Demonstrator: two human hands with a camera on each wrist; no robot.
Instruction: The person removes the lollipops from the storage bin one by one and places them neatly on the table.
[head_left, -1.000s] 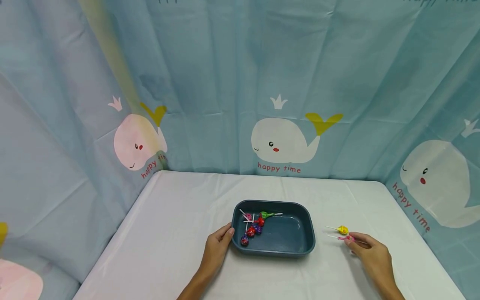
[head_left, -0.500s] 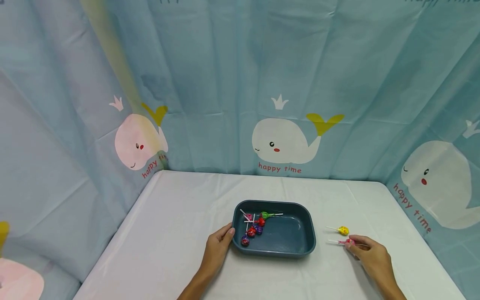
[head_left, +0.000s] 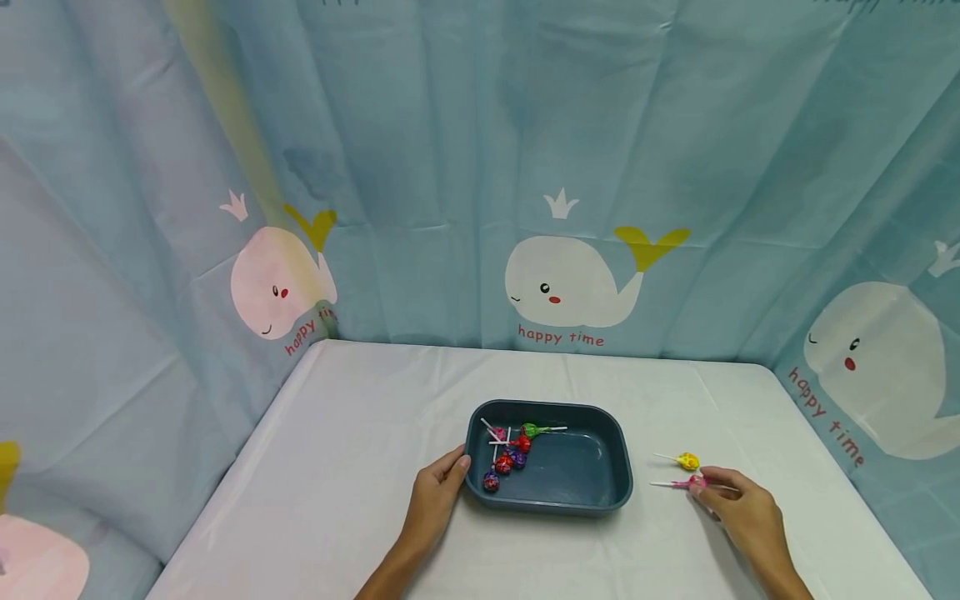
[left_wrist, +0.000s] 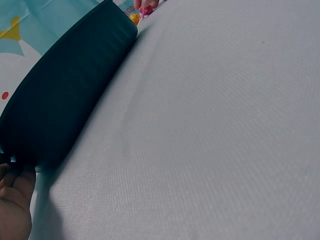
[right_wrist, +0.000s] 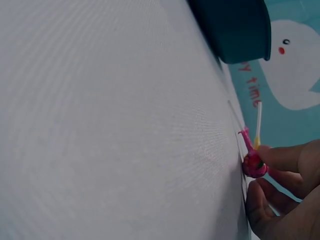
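Two lollipops [head_left: 687, 461] beside one tray [head_left: 577, 462]

Creased blue-green curtains [head_left: 420, 125] hang around me at the far side, left and right, printed with pink whales [head_left: 262, 279] on the left, white whales [head_left: 562, 283] far and right, and red lettering [head_left: 538, 335]. A yellowish band [head_left: 217, 83] slants down at far left. A white cloth [head_left: 360, 433] spreads below, faintly wrinkled.

multicoloured round lollipops [head_left: 503, 463] lie in the left of the dark blue-grey rectangular tray [head_left: 581, 471] on the white cloth-covered table [head_left: 337, 467], the left hand [head_left: 435, 493] at its left end. right of it lies the yellow round lollipop [head_left: 687, 461], just nearer the pink round lollipop [head_left: 681, 484] in the right hand [head_left: 742, 504]; far behind, the light blue fabric curtain [head_left: 420, 167].
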